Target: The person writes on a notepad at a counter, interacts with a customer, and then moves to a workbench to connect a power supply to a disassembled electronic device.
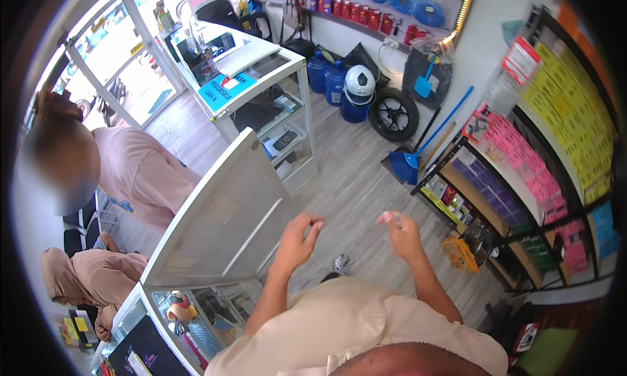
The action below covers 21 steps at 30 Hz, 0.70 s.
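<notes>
My left hand (299, 243) is raised in front of my body, beside the end of a white counter flap (225, 213). Its fingers bend loosely, with a gap between thumb and forefinger, and nothing shows in it. My right hand (402, 236) hovers at about the same height over the wood-look floor (356, 209). Its fingers are half curled and apart, also with nothing in them. Neither hand touches anything. The flap stands tilted up to my left, above a glass display counter (222, 311) with a bird-shaped figure (181, 307) on it.
Two people in pinkish tops (140, 167) are beyond the flap. Ahead stands a glass showcase (261, 102). Water jugs (333, 82), a white helmet (359, 82), a wheel (393, 113) and a blue broom (408, 160) line the wall. Packed shelves (516, 180) and an orange box (461, 253) are right.
</notes>
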{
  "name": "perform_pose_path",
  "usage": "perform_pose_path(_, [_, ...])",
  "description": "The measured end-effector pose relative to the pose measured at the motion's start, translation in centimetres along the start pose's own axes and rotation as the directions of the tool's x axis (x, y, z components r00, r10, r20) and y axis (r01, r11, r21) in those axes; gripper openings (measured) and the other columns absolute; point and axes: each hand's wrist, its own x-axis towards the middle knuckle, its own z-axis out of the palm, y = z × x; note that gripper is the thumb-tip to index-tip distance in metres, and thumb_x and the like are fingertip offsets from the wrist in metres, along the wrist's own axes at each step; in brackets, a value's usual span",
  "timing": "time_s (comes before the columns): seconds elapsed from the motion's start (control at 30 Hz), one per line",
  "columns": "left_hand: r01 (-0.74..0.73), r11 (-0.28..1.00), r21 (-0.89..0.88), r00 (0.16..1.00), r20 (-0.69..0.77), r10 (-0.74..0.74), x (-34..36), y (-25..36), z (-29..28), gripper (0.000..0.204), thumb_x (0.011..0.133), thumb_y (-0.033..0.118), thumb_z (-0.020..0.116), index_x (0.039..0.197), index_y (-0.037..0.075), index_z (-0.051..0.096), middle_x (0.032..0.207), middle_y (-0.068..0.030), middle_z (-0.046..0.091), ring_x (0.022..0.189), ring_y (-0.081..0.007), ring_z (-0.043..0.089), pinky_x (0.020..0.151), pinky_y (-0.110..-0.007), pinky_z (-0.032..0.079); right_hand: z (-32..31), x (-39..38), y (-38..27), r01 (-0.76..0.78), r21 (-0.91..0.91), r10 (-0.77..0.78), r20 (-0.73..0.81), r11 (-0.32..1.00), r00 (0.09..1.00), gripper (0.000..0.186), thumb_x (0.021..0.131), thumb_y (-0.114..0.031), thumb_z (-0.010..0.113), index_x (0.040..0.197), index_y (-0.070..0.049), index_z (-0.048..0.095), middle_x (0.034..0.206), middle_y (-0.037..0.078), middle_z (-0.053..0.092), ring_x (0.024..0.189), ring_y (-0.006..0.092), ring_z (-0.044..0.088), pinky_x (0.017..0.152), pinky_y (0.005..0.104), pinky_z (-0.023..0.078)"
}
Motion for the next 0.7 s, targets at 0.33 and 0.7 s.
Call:
perform_pose_path(0.33, [0.210, 0.977, -0.026, 0.974, -0.078, -0.212, 31.7, -0.2, 3.7, 0.032, 0.113, 0.029, 0.054, 0.133, 0.012, 0.072, 0.101, -0.0089, 0.069, 0.090, -0.0233, 0.058, 0.092, -0.037, 0.048, -11.2, 31.3, 11.9, -0.170, -0.018, 0.164, -0.180, 0.985, 0.970, 0.038, 0.112, -0.031, 0.060, 0.095, 0.000, 0.072, 0.086, 0.004, 0.068, 0.065, 0.0096, 0.057, 0.058, 0.0295, 0.045])
perform_pose_path(0.7, [0.315, 0.949, 0.013, 0.895, -0.338, -0.292, 58.0, -6.8, 9.2, 0.024, 0.110, 0.024, 0.061, 0.123, 0.013, 0.078, 0.086, -0.0042, 0.064, 0.088, -0.0210, 0.053, 0.089, -0.034, 0.043, -6.0, 79.2, -8.3, 0.396, 0.008, -0.359, 0.441, 0.918, 0.823, 0.036, 0.107, -0.031, 0.069, 0.127, -0.001, 0.076, 0.111, 0.010, 0.080, 0.108, 0.0171, 0.071, 0.095, 0.0301, 0.053])
